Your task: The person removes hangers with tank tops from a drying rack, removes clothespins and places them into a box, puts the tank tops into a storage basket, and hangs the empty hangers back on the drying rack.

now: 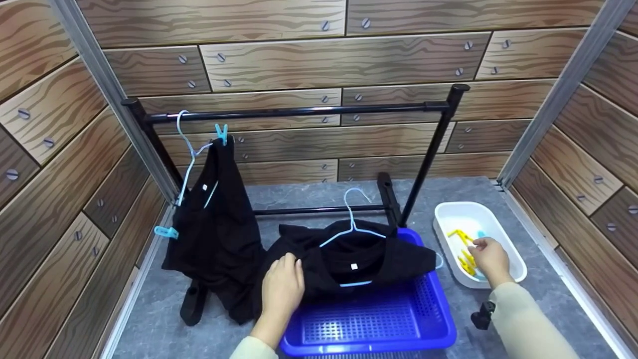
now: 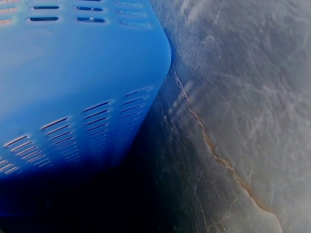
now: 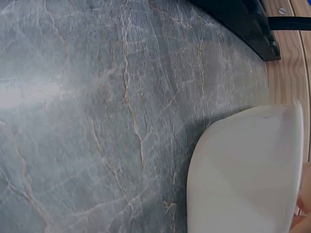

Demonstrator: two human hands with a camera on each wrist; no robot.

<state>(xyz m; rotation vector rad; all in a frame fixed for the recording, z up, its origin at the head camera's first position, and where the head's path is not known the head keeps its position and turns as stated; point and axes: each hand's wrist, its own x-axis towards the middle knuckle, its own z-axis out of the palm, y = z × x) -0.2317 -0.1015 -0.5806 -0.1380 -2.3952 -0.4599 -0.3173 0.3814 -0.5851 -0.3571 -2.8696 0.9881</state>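
Observation:
My left hand (image 1: pixel 283 286) grips the left side of a black garment (image 1: pixel 408 262) that lies over a blue basket (image 1: pixel 441 319). A light-blue hanger (image 1: pixel 353 224) sits in its neckline, hook upward. My right hand (image 1: pixel 491 259) reaches into a white tub (image 1: pixel 516 267), fingertips right at the yellow clothespins (image 1: pixel 467 262); I cannot tell whether they pinch one. In the right wrist view, part of the hand shows behind the wall of the tub (image 3: pixel 243 170). The left wrist view shows the side of the basket (image 2: pixel 73 68) but no hand.
Across the back stands a black clothes rack (image 1: pixel 299 111). At its left hangs another black garment (image 1: pixel 219 229) on a light-blue hanger (image 1: pixel 187 172), with a blue clothespin (image 1: pixel 222 133) at the top and another blue clothespin (image 1: pixel 167 232) lower. Wood-patterned walls (image 1: pixel 279 65) enclose the grey floor (image 1: pixel 144 319).

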